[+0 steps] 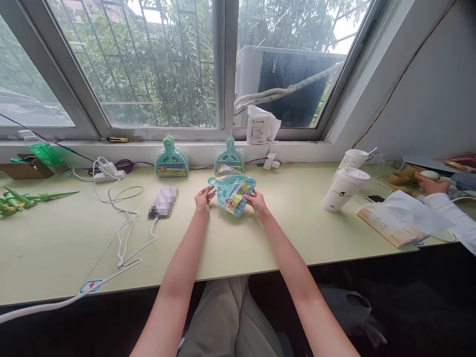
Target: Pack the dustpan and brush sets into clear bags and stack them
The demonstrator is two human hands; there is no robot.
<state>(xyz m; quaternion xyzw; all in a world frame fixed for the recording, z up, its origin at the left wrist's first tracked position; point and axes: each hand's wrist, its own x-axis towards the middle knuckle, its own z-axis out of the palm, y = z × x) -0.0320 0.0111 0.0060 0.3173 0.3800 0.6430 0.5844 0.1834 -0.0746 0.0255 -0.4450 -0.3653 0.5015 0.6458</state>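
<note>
Above the table, a teal mini dustpan and brush set (232, 191) in clear plastic wrap is tilted between my two hands. My left hand (203, 199) is closed on the wrap at the handle end. With thumb and fingers, my right hand (256, 203) pinches the wide bristle edge. A colourful label runs across the set. Two similar wrapped sets stand upright against the sill behind: a green-topped one (171, 158) to the left and another (229, 157) straight ahead.
Left are a phone (163, 202) on a white cable, a power strip (109, 174) and a green bottle (46, 151). Right stand white paper cups (345, 191) and a tissue pack (390, 218). Another person's hand (431, 184) holds a round object at far right.
</note>
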